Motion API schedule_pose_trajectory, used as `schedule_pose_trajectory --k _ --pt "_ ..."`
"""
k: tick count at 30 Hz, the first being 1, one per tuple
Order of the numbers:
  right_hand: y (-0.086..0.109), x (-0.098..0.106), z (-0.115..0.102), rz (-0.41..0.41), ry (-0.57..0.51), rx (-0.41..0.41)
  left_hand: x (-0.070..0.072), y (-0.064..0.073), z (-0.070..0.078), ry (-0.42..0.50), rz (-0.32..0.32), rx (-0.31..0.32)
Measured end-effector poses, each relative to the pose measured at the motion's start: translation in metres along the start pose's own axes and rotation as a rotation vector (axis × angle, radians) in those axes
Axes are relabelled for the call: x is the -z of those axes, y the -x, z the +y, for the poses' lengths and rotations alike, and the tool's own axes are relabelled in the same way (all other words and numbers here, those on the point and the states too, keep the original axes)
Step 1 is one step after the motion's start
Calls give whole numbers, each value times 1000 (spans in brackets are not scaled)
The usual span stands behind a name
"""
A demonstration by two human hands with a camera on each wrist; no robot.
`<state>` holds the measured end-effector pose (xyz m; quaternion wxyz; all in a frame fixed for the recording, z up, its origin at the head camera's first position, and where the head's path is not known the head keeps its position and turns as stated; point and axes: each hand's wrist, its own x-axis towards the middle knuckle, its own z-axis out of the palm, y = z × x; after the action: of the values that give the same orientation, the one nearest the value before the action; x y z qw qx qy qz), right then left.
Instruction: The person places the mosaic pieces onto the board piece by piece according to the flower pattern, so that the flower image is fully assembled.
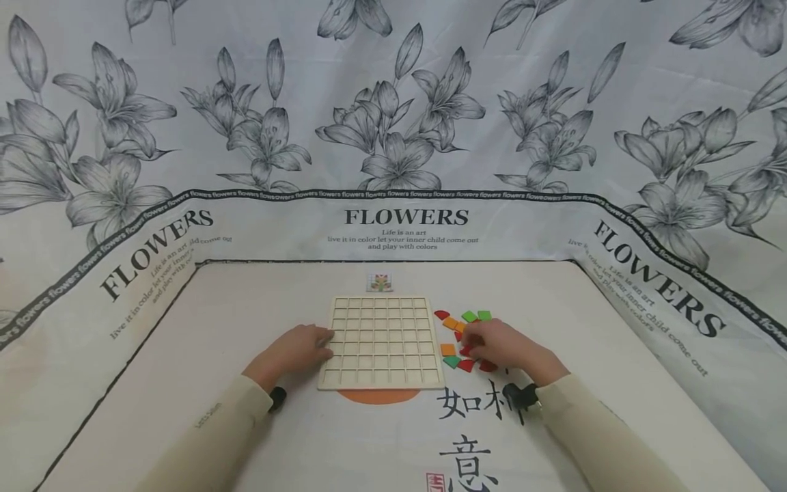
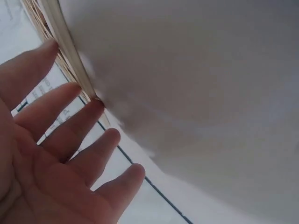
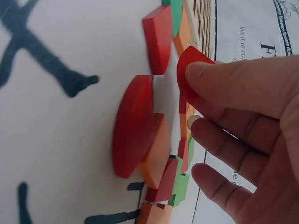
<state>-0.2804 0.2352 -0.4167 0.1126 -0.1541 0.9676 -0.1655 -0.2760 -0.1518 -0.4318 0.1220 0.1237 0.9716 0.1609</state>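
The right grip pinches one red piece, while the spread left grip apparently touches one gridded board.

"FLOWERS" marks the curtain; "如意" the tablecloth.

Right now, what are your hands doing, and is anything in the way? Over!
Left hand touching edge of grid board. Right hand pinching red piece. Loose pieces between right hand and board.
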Motion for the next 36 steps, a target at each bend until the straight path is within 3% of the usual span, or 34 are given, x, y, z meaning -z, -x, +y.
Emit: schedule_pose_trajectory --k 7,17,22,28,36 --pt "-7 10 -9 0 -64 -23 1 -2 -6 17 -27 -1" --pt "-21 17 -26 19 -92 165 -4 -4 1 -85 -15 2" --pt "-32 15 -33 19 -101 124 -7 0 3 -112 0 0" --pt "-45 13 -37 36 -202 54 -8 3 8 -132 16 5" --pt "-60 14 -50 70 -226 107 -5 7 16 -143 21 26"
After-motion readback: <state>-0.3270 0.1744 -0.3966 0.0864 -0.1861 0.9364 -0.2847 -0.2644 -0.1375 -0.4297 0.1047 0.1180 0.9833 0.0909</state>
